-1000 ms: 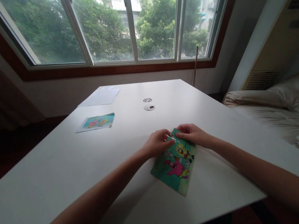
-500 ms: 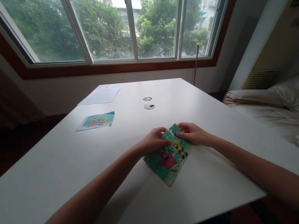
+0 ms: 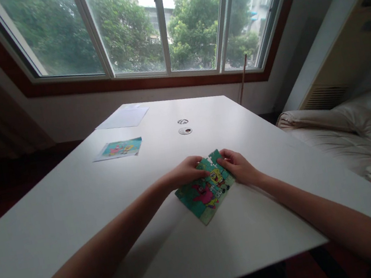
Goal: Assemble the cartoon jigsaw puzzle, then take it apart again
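Note:
A green jigsaw puzzle with a pink starfish and a yellow sponge character is held at a slant over the near part of the white table. My left hand grips its upper left edge, thumb on the picture side. At its upper right, my right hand pinches the edge, thumb also on top. Between the hands a notch shows in the top edge, with a narrow strip of pieces rising beside my right fingers. The fingers behind the puzzle are partly hidden.
A matching picture sheet lies left on the table, with white paper behind it. Two round inserts, a far one and a nearer one, sit in the tabletop. A cream sofa stands at the right, windows beyond.
Both hands and the puzzle have shifted slightly up and left. The notch in the top edge looks wider, and the strip by my right hand stands further apart.

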Tool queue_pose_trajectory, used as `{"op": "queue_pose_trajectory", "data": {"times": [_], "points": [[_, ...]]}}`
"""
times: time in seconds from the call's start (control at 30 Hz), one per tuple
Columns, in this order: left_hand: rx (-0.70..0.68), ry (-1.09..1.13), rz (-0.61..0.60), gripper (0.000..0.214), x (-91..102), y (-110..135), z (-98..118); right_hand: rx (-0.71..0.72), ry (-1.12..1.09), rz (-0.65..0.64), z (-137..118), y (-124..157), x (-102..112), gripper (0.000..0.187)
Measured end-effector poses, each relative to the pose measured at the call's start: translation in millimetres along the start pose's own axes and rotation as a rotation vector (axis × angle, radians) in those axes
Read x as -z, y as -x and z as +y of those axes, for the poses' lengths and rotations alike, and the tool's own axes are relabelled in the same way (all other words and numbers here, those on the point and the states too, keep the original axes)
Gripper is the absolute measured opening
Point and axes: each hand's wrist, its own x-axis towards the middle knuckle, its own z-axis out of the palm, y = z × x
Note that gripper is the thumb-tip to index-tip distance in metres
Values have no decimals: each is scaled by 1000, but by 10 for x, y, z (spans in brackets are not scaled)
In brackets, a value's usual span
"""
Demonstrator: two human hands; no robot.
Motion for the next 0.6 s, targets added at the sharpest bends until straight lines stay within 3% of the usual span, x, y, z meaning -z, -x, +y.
{"op": "queue_pose_trajectory", "data": {"times": [0.23,0.3,0.47,0.6], "points": [[-9,74,-59,29,31,-16,6,-50,-176,93,-1,-11,-86,38],[-7,91,-81,29,30,-11,12,-18,-77,99,-9,-6,-61,36],[-2,109,-119,23,8,5,38,68,418,192,-23,1,66,30],[-2,87,-120,23,-3,22,73,75,563,246,-14,-22,151,28]]}}
